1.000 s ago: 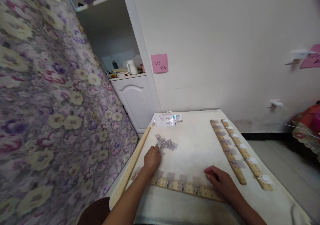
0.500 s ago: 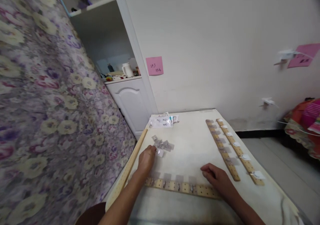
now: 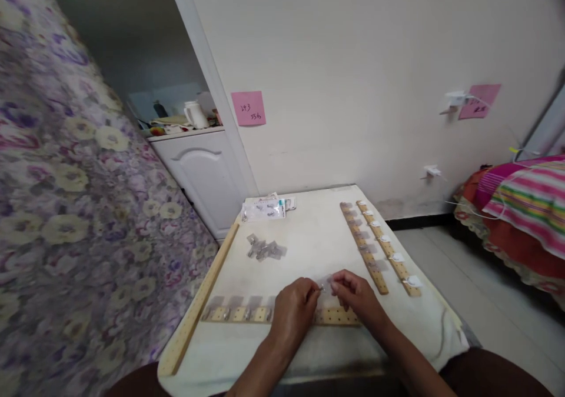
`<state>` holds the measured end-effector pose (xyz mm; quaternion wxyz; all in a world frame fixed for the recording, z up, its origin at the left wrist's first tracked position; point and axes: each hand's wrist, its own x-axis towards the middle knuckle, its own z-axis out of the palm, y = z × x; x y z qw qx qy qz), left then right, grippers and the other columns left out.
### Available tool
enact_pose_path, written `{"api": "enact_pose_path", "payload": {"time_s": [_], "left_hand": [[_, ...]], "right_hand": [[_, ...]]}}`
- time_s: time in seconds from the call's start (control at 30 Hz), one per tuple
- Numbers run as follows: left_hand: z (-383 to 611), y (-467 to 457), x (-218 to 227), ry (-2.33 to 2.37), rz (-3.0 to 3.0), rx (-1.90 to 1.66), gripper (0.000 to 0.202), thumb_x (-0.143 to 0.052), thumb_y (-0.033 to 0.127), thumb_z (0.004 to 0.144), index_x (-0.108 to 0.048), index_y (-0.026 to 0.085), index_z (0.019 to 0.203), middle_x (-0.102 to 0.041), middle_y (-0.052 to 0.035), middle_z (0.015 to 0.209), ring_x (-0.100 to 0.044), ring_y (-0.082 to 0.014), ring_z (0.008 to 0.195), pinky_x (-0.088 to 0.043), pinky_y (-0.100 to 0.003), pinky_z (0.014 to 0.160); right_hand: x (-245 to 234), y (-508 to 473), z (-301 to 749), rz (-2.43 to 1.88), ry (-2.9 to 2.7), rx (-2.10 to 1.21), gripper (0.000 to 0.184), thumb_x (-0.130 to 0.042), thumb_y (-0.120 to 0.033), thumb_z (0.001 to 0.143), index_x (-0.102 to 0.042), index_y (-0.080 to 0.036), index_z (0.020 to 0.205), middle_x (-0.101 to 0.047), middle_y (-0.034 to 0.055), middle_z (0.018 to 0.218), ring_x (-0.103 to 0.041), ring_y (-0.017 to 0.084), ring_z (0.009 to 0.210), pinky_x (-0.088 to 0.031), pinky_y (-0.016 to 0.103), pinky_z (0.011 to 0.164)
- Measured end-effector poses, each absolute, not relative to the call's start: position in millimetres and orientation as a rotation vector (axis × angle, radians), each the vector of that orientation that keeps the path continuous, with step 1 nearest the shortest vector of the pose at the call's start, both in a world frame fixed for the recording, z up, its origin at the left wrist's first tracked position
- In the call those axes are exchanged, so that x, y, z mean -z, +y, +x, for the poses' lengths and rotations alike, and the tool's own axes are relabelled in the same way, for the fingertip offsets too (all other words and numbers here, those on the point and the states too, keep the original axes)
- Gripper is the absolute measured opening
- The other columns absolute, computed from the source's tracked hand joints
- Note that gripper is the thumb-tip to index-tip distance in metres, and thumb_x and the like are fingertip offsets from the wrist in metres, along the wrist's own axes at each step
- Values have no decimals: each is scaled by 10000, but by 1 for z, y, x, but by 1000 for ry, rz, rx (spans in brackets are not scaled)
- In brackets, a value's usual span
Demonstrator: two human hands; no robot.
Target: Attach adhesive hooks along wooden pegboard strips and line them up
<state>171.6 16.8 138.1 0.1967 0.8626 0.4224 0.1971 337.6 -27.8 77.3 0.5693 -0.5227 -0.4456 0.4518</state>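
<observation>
Over the near edge of the white table (image 3: pixel 309 232), your left hand (image 3: pixel 293 314) and right hand (image 3: pixel 355 297) meet above the perforated wooden strip (image 3: pixel 238 313), fingertips pinched together on a small clear packet (image 3: pixel 325 285). Holding it from both sides likely keeps it steady over the strip's holes. A pile of similar packets (image 3: pixel 265 249) lies well apart, towards the wall. Your left hand covers the strip's middle. What the packet holds is too small to make out, and motion blurs the edges.
</observation>
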Motion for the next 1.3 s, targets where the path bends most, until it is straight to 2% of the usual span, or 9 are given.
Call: {"api": "enact_pose_path", "payload": {"time_s": [0.13,0.27,0.47,0.67,1.03,1.17,1.3], "left_hand": [[178,7,-130,1142,2342,-557,156,-496,218,828,-650,217,804,-668,1,775,-600,-156,744,-387,-235,659],[173,-2,-125,1128,2245,-602,219,-467,251,862,-645,218,984,-693,-18,882,-614,-163,805,-406,-245,723],[155,-33,-98,1127,2231,-423,251,-407,246,887,-630,199,783,-658,-5,726,-593,-148,695,-373,-227,624],[156,-61,-64,1062,2268,-210,239,-417,175,853,-652,201,813,-684,-12,782,-608,-147,735,-368,-223,637],[161,-61,-55,1011,2345,-207,252,-392,162,866,-640,206,851,-678,-17,817,-617,-153,768,-421,-230,679],[161,-58,-55,1001,2435,-273,257,-387,159,871,-628,211,942,-648,-41,882,-607,-164,809,-453,-250,709],[163,-52,-55,992,2510,-387,315,-383,159,881,-577,229,1119,-634,-55,958,-590,-174,867,-482,-278,770]], "right_hand": [[-73,-27,346,-1268,-1044,-1052,230,-585,-392,761,-588,-166,808,-529,-33,612,-424,79,465,-340,205,438],[-70,-27,357,-1321,-1163,-998,180,-579,-323,759,-617,-155,813,-547,-25,629,-473,104,557,-373,221,530],[-59,-26,364,-1456,-1332,-1011,152,-555,-267,748,-642,-143,745,-588,-4,634,-505,128,608,-370,232,570],[-50,-23,362,-1519,-1451,-1027,160,-528,-243,745,-655,-146,733,-612,1,639,-520,132,619,-370,228,575],[-44,-20,366,-1586,-1510,-971,187,-524,-247,749,-677,-139,739,-657,23,674,-554,153,655,-383,241,597],[-45,-20,366,-1625,-1504,-960,180,-522,-232,739,-678,-144,727,-654,21,657,-551,153,641,-373,240,583],[-47,-21,365,-1633,-1500,-952,186,-516,-229,734,-679,-139,731,-656,26,666,-554,154,639,-376,242,587]]}}
